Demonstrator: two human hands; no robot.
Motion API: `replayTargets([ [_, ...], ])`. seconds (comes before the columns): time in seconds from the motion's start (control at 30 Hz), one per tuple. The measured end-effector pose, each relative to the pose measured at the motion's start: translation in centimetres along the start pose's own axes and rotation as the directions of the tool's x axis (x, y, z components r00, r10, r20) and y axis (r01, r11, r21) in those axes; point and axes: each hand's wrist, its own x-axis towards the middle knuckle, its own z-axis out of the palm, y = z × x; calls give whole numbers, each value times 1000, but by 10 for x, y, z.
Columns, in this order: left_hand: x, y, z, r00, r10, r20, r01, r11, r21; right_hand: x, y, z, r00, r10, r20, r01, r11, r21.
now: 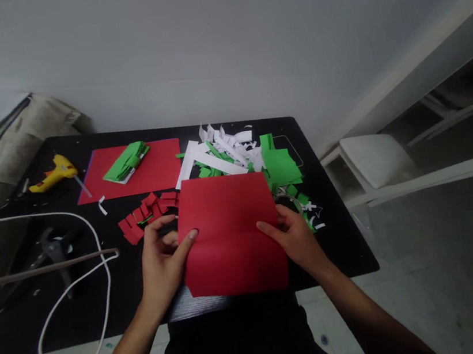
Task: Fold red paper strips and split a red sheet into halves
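A sheet of red paper [231, 236] is held up over the near edge of the table, with a faint crease across its middle. My left hand [163, 262] grips its left edge, thumb on the front and fingers behind. On the opposite edge, my right hand [296, 236] pinches the sheet the same way. Small folded red paper pieces [132, 225] lie just beyond my left hand. Behind the sheet is a heap of white paper strips [224, 152] mixed with green scraps. Green paper [281, 165] lies beyond my right hand.
On the black table [345, 244], a folded green paper bundle [127, 162] rests on a larger red sheet [162, 175]. A yellow glue gun [55, 173] lies at the left. A white cable [105, 287] loops across the left side. A white stool [376, 158] stands to the right.
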Motion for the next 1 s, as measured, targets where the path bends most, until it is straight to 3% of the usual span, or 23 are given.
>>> replayTargets([
  [0.13, 1, 1, -2, 996, 89, 11, -89, 993, 73, -2, 2, 4, 990, 19, -139, -9, 997, 75],
  [0.27, 2, 7, -9, 990, 86, 108, -106, 974, 202, -4, 0, 2, 975, -77, -207, 83, 996, 20],
  [0.4, -2, 16, -16, 986, 111, 127, -141, 956, 257, -5, -7, -8, 958, -242, -154, 217, 962, -166],
  [0.57, -5, 24, -19, 967, 225, 121, -253, 909, 330, -8, -16, -15, 971, -229, -72, 215, 964, -156],
  [1.0, -7, 37, -18, 840, 509, 188, -540, 757, 367, -11, -20, -14, 907, -397, -143, 352, 899, -261],
])
